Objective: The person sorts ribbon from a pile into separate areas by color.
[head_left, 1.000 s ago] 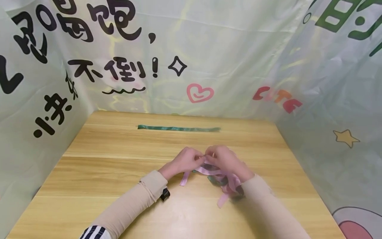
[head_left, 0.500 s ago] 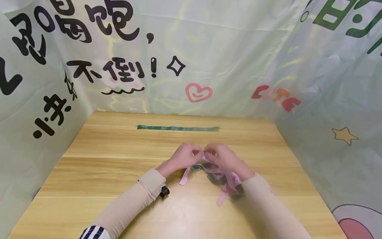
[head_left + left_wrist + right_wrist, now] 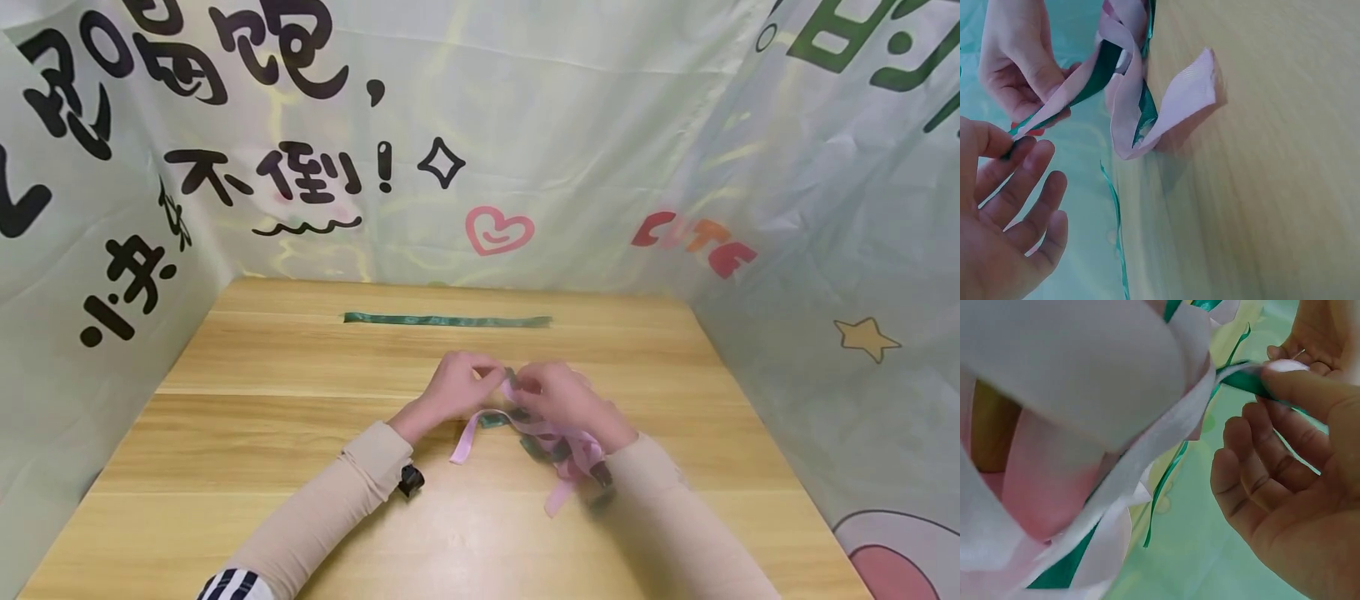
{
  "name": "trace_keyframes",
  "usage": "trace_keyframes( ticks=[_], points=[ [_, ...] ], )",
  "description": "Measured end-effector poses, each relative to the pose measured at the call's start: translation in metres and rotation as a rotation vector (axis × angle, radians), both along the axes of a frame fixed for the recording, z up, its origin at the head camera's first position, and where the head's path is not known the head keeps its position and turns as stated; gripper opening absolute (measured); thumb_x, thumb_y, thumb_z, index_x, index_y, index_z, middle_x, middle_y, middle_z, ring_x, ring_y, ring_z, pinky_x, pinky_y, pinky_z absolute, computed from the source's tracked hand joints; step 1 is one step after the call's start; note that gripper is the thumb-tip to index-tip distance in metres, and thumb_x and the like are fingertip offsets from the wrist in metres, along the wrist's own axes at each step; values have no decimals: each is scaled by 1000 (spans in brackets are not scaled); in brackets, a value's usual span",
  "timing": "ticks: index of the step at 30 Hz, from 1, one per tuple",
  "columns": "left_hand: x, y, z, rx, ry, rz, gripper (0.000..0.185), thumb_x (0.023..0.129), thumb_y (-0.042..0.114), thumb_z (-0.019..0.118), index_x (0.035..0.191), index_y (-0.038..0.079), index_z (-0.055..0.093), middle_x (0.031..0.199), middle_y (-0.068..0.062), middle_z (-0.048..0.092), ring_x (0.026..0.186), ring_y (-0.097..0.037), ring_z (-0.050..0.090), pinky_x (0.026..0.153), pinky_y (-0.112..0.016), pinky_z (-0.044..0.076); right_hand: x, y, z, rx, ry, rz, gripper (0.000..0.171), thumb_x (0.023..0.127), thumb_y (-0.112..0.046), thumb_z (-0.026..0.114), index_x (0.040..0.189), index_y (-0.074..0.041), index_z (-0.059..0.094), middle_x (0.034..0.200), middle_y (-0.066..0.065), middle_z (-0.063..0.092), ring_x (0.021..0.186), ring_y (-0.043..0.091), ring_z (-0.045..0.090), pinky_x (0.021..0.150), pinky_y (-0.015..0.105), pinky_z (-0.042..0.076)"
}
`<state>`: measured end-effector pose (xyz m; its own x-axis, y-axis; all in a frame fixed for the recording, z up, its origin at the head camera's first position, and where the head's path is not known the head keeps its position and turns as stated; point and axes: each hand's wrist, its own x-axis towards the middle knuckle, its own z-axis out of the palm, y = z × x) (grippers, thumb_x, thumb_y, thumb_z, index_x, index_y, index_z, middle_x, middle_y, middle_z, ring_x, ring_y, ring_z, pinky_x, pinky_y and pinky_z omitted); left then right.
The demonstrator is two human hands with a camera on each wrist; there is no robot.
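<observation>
Left hand (image 3: 455,390) and right hand (image 3: 558,396) pinch the pink-and-green ribbon tangle (image 3: 551,446); only the head view shows the flat green ribbon (image 3: 447,320) lying on the bench (image 3: 247,433).

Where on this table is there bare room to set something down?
Bare wood: the table's left half beside the left hand, and the near edge between the sleeves. Crowded: the middle, where both hands pinch the pink and green ribbons; a green ribbon strip lies along the far edge.

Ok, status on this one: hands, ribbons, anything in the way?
Left hand and right hand both pinching the pink and green ribbons above the table. Spare green ribbon lies apart, behind. Nothing obstructing.
</observation>
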<state>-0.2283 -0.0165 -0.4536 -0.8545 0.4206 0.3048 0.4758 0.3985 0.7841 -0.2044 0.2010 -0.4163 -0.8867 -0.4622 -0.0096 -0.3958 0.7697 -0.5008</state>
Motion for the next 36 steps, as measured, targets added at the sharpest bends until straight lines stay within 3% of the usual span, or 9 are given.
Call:
trace_keyframes(
  ticks=[3,8,14,17,19,24,27,36],
  points=[
    [-1,-2,0,20,-4,-12,23,100,19,62,102,17,84,92,0,81,81,-19,73,65,-27,53,-1,-2,-1,-40,-2,3,15,104,-36,67,97,-24,71,92,-6,66,69,11,59,63,32,50],
    [-1,-8,0,36,-11,-11,21,100,19,63,104,15,84,94,-1,81,70,-16,67,53,-23,46,-3,-3,-2,-103,-41,-12,21,107,-37,61,102,-22,75,96,-7,68,71,12,59,71,34,51],
    [-2,-16,3,84,-35,18,20,98,19,66,104,14,84,94,-1,81,54,-7,49,48,-22,42,-4,-4,1,-204,-115,-28,15,104,-34,66,113,-23,64,91,3,68,57,13,52,51,28,44],
    [-2,-18,4,86,-31,27,20,99,20,66,105,15,85,96,-2,81,58,-7,54,55,-23,48,-5,-6,2,-244,-97,-11,21,102,-26,70,121,-19,64,96,5,69,63,13,57,52,27,47],
    [-2,-19,4,92,-30,34,21,100,20,66,108,14,84,99,-3,82,60,-9,56,58,-24,50,-5,-8,2,-245,-75,6,17,102,-22,70,117,-16,68,96,4,69,66,14,58,55,28,50],
    [-3,-25,5,129,-26,59,21,100,19,67,110,13,84,104,-5,82,60,-10,60,58,-25,53,-6,-11,3,-234,-49,4,12,104,-25,67,101,-17,76,93,1,70,72,15,58,66,31,51],
    [-4,-30,5,149,-16,79,20,99,18,68,108,13,84,104,-6,82,60,-9,60,57,-26,52,-7,-10,2,-243,-49,-24,16,106,-28,65,108,-18,77,98,-1,72,76,15,61,70,32,52],
    [-6,-44,8,177,15,137,18,99,16,70,107,12,85,104,-7,82,66,-12,64,59,-25,52,-4,-9,7,-290,-83,-43,21,105,-30,66,119,-15,70,99,4,73,75,18,66,62,32,54]
  ],
)
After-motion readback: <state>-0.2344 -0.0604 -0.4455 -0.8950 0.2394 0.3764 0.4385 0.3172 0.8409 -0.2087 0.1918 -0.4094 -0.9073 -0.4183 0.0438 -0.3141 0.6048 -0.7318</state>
